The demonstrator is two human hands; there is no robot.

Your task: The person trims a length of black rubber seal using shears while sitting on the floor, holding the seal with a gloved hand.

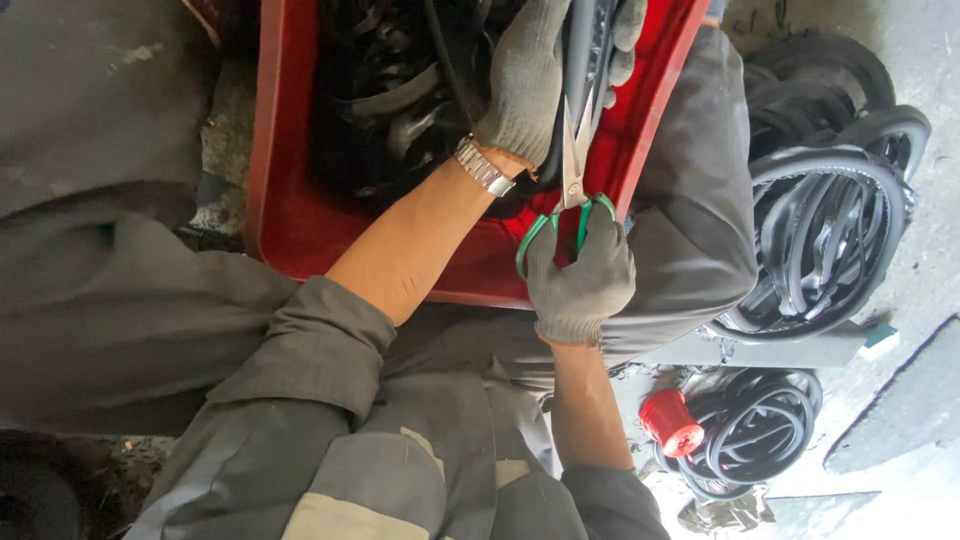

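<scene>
My left hand (530, 80), in a grey knit glove with a metal wristwatch (483, 166) on the wrist, grips a black rubber strip (578, 50) over a red plastic crate (290, 150). My right hand (580, 275), also gloved, holds green-handled scissors (572, 175) with the blades pointing up along the strip. The blades lie against the rubber just below my left hand. Black rubber pieces (385, 90) fill the crate.
Coiled black rubber rings (830, 230) lie piled on the concrete floor at the right. A smaller coil (750, 430) and a red cap-like object (670, 420) sit near my right knee. My grey trouser legs frame the crate.
</scene>
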